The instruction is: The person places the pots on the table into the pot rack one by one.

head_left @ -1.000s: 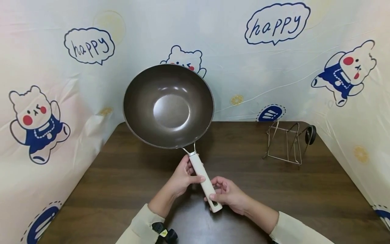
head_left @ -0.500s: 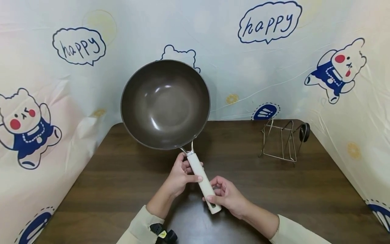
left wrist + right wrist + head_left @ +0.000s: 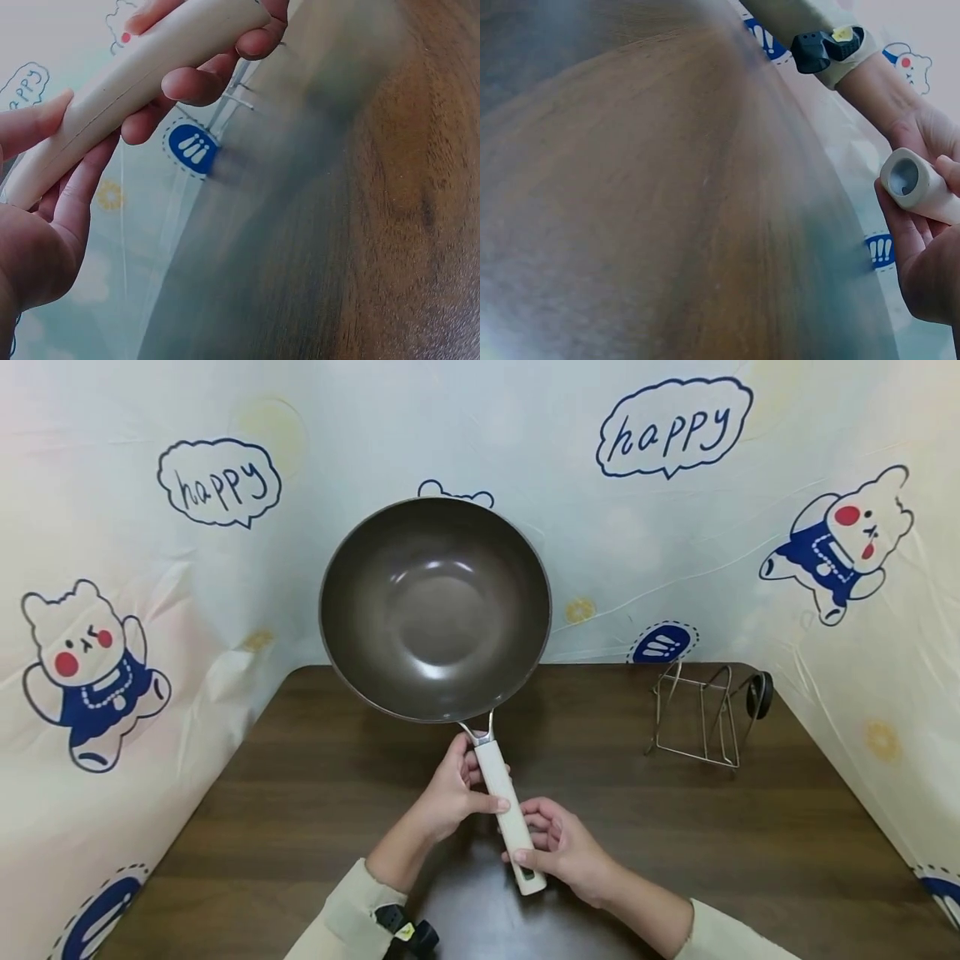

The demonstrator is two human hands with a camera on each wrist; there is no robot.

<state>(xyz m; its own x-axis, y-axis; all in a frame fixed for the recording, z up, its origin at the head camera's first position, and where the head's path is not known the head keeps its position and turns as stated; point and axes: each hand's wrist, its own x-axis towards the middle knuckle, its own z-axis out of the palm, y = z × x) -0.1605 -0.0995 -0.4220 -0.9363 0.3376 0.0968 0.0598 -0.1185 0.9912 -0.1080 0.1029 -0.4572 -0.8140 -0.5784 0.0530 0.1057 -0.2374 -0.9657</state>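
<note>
Both hands hold one wok (image 3: 435, 608) by its long cream handle (image 3: 506, 810). The left hand (image 3: 450, 793) grips the upper part of the handle, close to the metal fork that joins it to the bowl; in the left wrist view its fingers (image 3: 199, 81) are curled around the cream handle (image 3: 127, 82) and the thumb lies along it. The right hand (image 3: 566, 852) grips the lower end of the handle, with fingers wrapped around it; the right wrist view shows the round hollow end of the handle (image 3: 915, 180) between those fingers.

The wok is lifted above the dark wooden table (image 3: 300, 810) and tilted, so that its dark brown inside faces the head camera. Its bowl stands in front of the back wall, over the far left-centre part of the table.

On the far right side of the table stands a wire rack (image 3: 701, 718), well apart from the wok. A plastic sheet (image 3: 112, 610) printed with cartoon bears and "happy" bubbles surrounds the table on three sides.
</note>
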